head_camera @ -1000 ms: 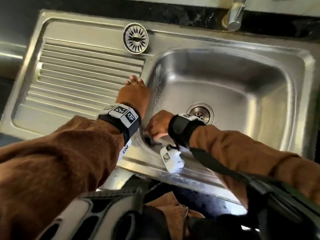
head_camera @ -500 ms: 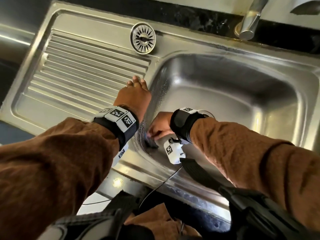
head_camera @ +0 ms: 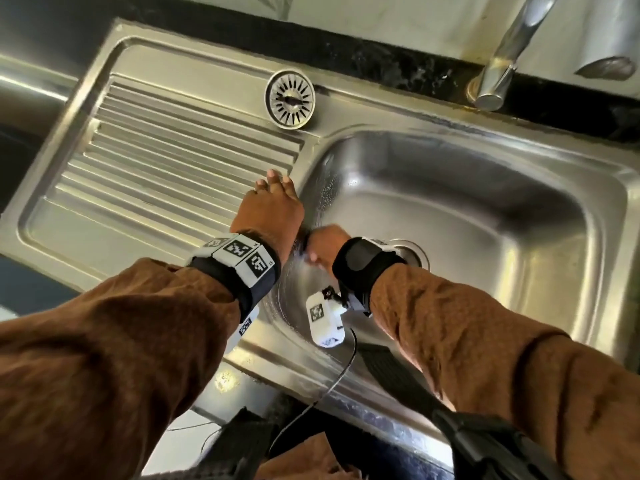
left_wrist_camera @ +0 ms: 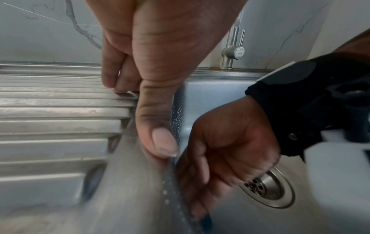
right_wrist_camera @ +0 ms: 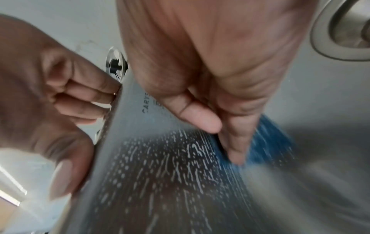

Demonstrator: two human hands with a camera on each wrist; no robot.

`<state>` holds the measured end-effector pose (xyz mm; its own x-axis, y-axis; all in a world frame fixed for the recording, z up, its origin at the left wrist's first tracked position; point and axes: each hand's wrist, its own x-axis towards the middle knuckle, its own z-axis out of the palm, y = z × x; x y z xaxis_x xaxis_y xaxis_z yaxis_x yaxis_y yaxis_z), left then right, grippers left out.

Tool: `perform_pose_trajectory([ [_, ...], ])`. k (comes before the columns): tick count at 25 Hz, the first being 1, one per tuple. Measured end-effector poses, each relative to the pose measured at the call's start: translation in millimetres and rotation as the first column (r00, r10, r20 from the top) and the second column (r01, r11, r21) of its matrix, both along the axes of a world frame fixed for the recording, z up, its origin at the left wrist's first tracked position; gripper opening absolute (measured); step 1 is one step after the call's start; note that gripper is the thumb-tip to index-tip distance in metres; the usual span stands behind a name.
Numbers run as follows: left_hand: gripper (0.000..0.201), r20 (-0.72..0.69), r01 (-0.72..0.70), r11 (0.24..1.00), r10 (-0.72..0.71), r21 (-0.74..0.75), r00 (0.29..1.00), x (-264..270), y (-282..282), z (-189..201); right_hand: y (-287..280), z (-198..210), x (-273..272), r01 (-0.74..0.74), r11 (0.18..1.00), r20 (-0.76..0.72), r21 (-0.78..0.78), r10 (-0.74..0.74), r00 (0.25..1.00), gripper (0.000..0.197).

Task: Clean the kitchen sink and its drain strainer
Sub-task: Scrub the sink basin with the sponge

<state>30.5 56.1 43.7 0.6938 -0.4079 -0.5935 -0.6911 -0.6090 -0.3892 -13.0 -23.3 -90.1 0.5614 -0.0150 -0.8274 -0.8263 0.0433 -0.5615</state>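
Observation:
The steel sink basin point(head_camera: 485, 209) has soap streaks on its left wall point(right_wrist_camera: 160, 166). My right hand point(head_camera: 323, 245) is inside the basin and grips a blue scrub pad point(right_wrist_camera: 266, 142), pressing it against that wall just below the rim. My left hand point(head_camera: 273, 209) rests open on the ridge between drainboard and basin, with its fingers on the ribs and its thumb point(left_wrist_camera: 156, 126) along the basin edge. The round drain strainer point(head_camera: 290, 98) lies on the back rim, out of the drain. The open drain point(left_wrist_camera: 268, 190) is partly hidden behind my right wrist in the head view.
The ribbed drainboard point(head_camera: 166, 161) takes up the left half of the sink. A chrome faucet point(head_camera: 502, 53) stands at the back right, over a black counter strip point(head_camera: 398, 71). A thin cable point(head_camera: 332, 382) hangs over the sink's front edge.
My right hand has slid the pad up the left basin wall, from the near corner towards the rim beside my left hand. The left hand has stayed on the rim.

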Motion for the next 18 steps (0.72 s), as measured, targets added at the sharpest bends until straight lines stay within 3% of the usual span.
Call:
perform_pose_trajectory([
  [2, 0.086, -0.011, 0.000, 1.000, 0.000, 0.001, 1.000, -2.1, 0.9, -1.0, 6.2, 5.5, -5.4, -0.028, 0.986, -0.120, 0.164, 0.049, 0.992, 0.038],
  [3, 0.087, -0.006, 0.002, 1.000, -0.002, 0.001, 1.000, -1.3, 0.3, -1.6, 5.6, 7.2, -2.8, 0.051, 0.977, -0.134, 0.208, -0.023, 0.991, 0.040],
  [5, 0.089, -0.008, -0.011, 1.000, 0.011, -0.004, 1.000, 1.4, 0.2, -0.3, -2.9, 7.6, 11.1, 0.392, 0.905, -0.033, 0.163, -0.392, 0.919, 0.044],
  [7, 0.087, -0.003, -0.021, 0.999, 0.020, -0.026, 1.000, 1.2, 0.5, -2.9, -21.6, 13.1, 26.3, 0.552, 0.815, 0.125, 0.175, -0.575, 0.809, 0.063],
  [8, 0.086, 0.004, -0.019, 0.999, 0.019, -0.035, 1.000, 1.3, 0.9, -2.5, -26.2, 18.3, 31.9, 0.524, 0.830, 0.152, 0.191, -0.552, 0.820, 0.063],
  [10, 0.083, 0.019, -0.009, 0.999, 0.010, -0.052, 1.000, 0.2, 2.7, -2.6, -29.5, 20.8, 37.0, 0.471, 0.863, 0.115, 0.184, -0.495, 0.861, 0.043],
  [12, 0.081, 0.034, 0.028, 0.996, -0.026, -0.081, 0.999, 2.7, 5.3, -4.2, -33.2, 19.0, 42.2, 0.604, 0.769, 0.153, 0.209, -0.636, 0.756, 0.033],
  [13, 0.085, 0.028, 0.037, 0.994, -0.034, -0.100, 0.999, 5.1, 7.9, -4.9, -36.7, 18.3, 44.5, 0.666, 0.719, 0.184, 0.201, -0.695, 0.695, 0.034],
  [16, 0.117, -0.043, 0.046, 0.990, -0.052, -0.137, 0.998, 13.9, 18.9, 0.7, -36.5, 23.0, 43.8, 0.597, 0.778, 0.166, 0.194, -0.626, 0.762, 0.034],
  [18, 0.133, -0.085, 0.108, 0.986, -0.119, -0.127, 0.989, 21.9, 22.7, 6.4, -33.6, 17.4, 43.6, 0.631, 0.724, 0.190, 0.277, -0.685, 0.703, 0.046],
])
